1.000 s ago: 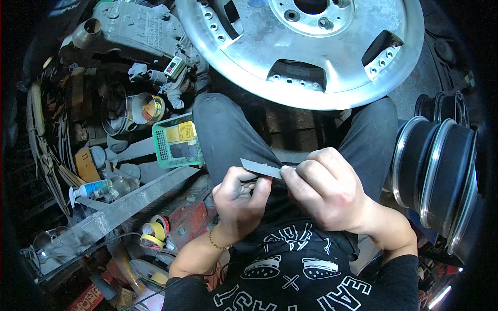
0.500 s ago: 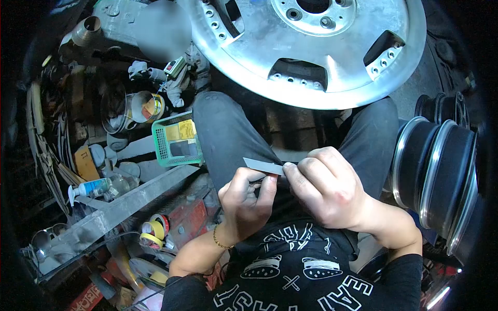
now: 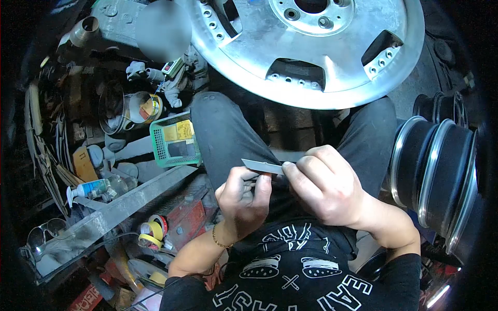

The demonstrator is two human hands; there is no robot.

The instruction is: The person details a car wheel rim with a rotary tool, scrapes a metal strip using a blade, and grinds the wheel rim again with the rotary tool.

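Between my two hands is a flat grey strip with a slanted end [image 3: 261, 166]; it looks like a piece of folded sandpaper. My left hand [image 3: 243, 198] is closed on its lower left side, with the thumb and forefinger pressing against the strip. My right hand [image 3: 328, 185] pinches the right end between thumb and fingers. The strip is held above my lap, in front of my dark trousers [image 3: 224, 135]. Beyond my knees is a large silver wheel rim [image 3: 249, 65] with several bolts around its openings.
A green basket [image 3: 157, 146] with yellow and dark sheets stands beside my left knee. More wheel rims [image 3: 433, 171] are stacked at right. Left of me are a metal beam [image 3: 122, 205], tape rolls [image 3: 151, 239], a pump bottle [image 3: 89, 188] and a bucket [image 3: 155, 115].
My hands and the strip hold almost the same pose, with the left thumb shifted slightly along the strip. The whole view has moved a little.
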